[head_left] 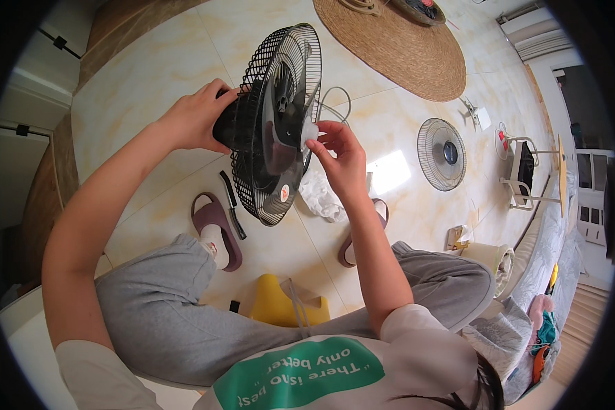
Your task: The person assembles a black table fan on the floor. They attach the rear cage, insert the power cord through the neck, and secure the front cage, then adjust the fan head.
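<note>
An electric fan (280,123) with a black wire rear guard and dark, glossy blades is held up in front of me, its open face turned to the right. My left hand (197,117) is wrapped round the black motor housing (229,123) at the back. On the blade side, my right hand (340,156) pinches a small white wad (309,132), like tissue or cloth, against a blade's edge. A grey cord (339,96) loops behind the fan. Below my right hand lies a crumpled white plastic bag (323,196). The fan's round front grille (430,154) lies apart on the floor.
A long black knife-shaped thing (232,205) lies beside my left slipper (205,213). Between my legs stands a yellow stool (272,301). At the far side is a woven mat (403,51); on the right are a metal-framed chair (523,179) and a pale bin (488,257).
</note>
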Tool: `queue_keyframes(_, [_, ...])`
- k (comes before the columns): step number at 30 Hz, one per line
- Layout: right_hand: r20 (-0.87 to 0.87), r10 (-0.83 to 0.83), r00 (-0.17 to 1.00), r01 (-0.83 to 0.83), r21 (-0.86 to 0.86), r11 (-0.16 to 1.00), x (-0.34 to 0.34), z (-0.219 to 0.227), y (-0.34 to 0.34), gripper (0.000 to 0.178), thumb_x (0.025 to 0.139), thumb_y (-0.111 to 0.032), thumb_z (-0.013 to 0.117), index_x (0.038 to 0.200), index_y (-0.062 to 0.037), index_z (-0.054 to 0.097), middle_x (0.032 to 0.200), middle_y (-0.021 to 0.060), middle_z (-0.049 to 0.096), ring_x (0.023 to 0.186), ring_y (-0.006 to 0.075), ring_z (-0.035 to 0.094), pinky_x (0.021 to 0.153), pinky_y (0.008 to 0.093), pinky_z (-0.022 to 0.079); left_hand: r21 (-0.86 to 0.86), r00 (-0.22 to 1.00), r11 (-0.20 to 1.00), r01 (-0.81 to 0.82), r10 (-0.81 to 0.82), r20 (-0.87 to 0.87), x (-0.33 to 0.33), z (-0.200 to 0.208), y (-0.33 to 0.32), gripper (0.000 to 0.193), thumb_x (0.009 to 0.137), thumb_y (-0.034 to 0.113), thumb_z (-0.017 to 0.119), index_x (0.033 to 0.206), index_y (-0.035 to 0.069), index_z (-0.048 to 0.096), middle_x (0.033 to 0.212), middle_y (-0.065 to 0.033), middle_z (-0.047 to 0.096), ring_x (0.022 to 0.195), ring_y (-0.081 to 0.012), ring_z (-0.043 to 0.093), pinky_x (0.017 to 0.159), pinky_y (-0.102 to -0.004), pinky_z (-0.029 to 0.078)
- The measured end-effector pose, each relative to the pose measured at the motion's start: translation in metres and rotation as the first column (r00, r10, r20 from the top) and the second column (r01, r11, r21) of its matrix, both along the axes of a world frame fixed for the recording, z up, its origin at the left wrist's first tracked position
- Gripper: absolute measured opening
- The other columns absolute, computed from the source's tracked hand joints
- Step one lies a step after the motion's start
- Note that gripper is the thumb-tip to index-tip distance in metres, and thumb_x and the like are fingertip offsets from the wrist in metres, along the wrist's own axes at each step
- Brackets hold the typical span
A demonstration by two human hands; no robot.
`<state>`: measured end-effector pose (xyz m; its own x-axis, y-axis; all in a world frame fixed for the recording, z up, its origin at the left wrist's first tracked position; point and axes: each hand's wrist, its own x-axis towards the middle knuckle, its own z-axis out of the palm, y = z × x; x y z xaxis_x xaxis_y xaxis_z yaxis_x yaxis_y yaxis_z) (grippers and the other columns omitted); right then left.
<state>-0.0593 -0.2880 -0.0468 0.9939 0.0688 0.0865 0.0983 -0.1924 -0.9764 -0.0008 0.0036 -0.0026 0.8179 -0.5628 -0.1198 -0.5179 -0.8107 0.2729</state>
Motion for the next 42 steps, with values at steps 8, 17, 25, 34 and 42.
queue_keyframes(8, [0.025, -0.017, 1.0, 0.014, 0.091, 0.996, -0.003, 0.0, -0.004, 0.036, 0.086, -0.005, 0.072, 0.121, -0.001, 0.062, 0.1, 0.0044, 0.061, 0.087, 0.0114, 0.062, 0.079, 0.0248, 0.051, -0.029, 1.0, 1.0, 0.012, -0.011, 0.019, -0.001, 0.001, 0.0, 0.102, 0.055, 0.032, 0.09, 0.142, 0.015, 0.038, 0.124, -0.01, 0.046, 0.115, -0.0301, 0.052, 0.088, -0.0412, 0.052])
queue_keyframes(17, [-0.059, 0.01, 0.998, 0.022, 0.511, 0.859, -0.004, -0.004, -0.013, 0.058, 0.093, -0.003, 0.062, 0.146, -0.0033, 0.037, 0.126, 0.0088, 0.055, 0.114, 0.0175, 0.055, 0.097, 0.0323, 0.047, 0.0, 0.999, 1.0, 0.018, -0.018, 0.044, -0.001, 0.001, 0.001, 0.101, 0.055, 0.032, 0.09, 0.14, 0.013, 0.039, 0.123, -0.0103, 0.046, 0.113, -0.0306, 0.053, 0.087, -0.0411, 0.052])
queue_keyframes(25, [-0.099, 0.172, 0.98, -0.072, 0.629, 0.774, -0.009, -0.014, -0.025, 0.061, 0.092, 0.004, 0.06, 0.147, -0.0027, 0.035, 0.135, 0.0114, 0.05, 0.125, 0.0214, 0.05, 0.103, 0.0335, 0.043, 0.009, 1.0, 1.0, -0.004, 0.004, 0.001, -0.002, 0.003, -0.001, 0.1, 0.055, 0.032, 0.09, 0.14, 0.013, 0.04, 0.124, -0.0098, 0.046, 0.115, -0.03, 0.052, 0.087, -0.0405, 0.052])
queue_keyframes(34, [-0.024, 0.01, 1.0, -0.007, 0.089, 0.996, 0.001, -0.011, -0.014, 0.049, 0.087, 0.004, 0.065, 0.134, -0.0063, 0.053, 0.12, 0.0066, 0.058, 0.099, 0.013, 0.054, 0.08, 0.0254, 0.047, 0.013, 1.0, 1.0, -0.013, 0.013, 0.001, -0.002, 0.002, 0.0, 0.1, 0.055, 0.031, 0.09, 0.14, 0.014, 0.039, 0.124, -0.0093, 0.045, 0.115, -0.0299, 0.052, 0.088, -0.0407, 0.052])
queue_keyframes(42, [0.087, 0.035, 0.996, -0.037, 0.018, 0.999, 0.002, -0.009, -0.013, 0.035, 0.087, 0.002, 0.067, 0.12, -0.0035, 0.061, 0.116, 0.0029, 0.059, 0.094, 0.0099, 0.054, 0.079, 0.0229, 0.046, -0.011, 0.997, 1.0, 0.018, -0.017, 0.078, -0.003, -0.001, 0.002, 0.102, 0.055, 0.031, 0.09, 0.142, 0.016, 0.038, 0.123, -0.0084, 0.045, 0.114, -0.029, 0.053, 0.086, -0.0406, 0.053])
